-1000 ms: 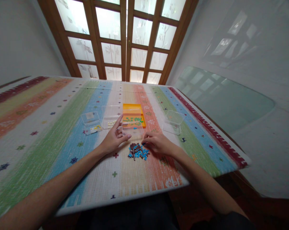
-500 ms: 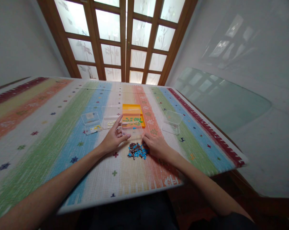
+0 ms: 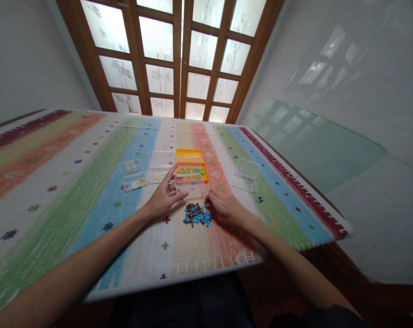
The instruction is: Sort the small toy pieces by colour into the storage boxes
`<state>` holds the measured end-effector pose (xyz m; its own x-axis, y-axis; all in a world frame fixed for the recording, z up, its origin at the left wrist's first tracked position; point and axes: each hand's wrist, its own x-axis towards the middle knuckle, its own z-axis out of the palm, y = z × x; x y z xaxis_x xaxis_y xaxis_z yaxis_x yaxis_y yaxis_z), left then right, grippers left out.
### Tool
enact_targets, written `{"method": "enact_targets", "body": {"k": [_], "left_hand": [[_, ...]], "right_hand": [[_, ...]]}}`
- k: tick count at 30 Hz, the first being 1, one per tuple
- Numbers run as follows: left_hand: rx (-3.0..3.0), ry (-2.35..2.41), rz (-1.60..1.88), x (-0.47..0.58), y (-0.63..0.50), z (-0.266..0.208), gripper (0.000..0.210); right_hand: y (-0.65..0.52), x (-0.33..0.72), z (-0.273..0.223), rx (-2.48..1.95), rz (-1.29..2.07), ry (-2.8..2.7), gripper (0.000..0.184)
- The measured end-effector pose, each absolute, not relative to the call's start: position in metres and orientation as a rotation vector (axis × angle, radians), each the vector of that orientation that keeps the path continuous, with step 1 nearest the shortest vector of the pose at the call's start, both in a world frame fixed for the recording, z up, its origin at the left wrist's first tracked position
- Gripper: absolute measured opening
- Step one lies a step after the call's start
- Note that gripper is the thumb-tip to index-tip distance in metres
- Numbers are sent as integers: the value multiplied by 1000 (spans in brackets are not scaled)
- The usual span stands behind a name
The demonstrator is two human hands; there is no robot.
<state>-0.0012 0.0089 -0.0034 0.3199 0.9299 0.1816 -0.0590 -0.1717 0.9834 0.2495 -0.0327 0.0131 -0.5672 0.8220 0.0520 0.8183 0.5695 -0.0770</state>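
A small clear plastic box (image 3: 190,186) stands at the middle of the table, with its transparent lid raised and a blue piece (image 3: 193,183) in it. My left hand (image 3: 163,196) holds the box's left side, index finger stretched along the lid and thumb at the front. Just in front lies a loose pile of small brown and blue pieces (image 3: 196,215). At the pile's right edge is my right hand (image 3: 223,207), its fingers curled into a pinch. What sits between these fingertips, if anything, is too small to tell.
Behind the clear box, an open orange case (image 3: 205,175) contains green pieces. A clear box with pale pieces (image 3: 153,175) and another with yellow pieces (image 3: 134,183) stand left. An open clear box (image 3: 245,182) is to the right. A striped cloth (image 3: 134,255) covers the table.
The view has shifted very slightly. Both hands, the boxes and the pile keep nearly the same places, with only a small movement at my right fingertips.
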Motion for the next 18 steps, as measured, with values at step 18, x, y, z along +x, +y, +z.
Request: {"method": "enact_targets", "body": {"k": [18], "left_hand": [[1515,827,1024,-1,9,-2,105]], "right_hand": [[26,198,63,-1205,74,-2842,13]]}}
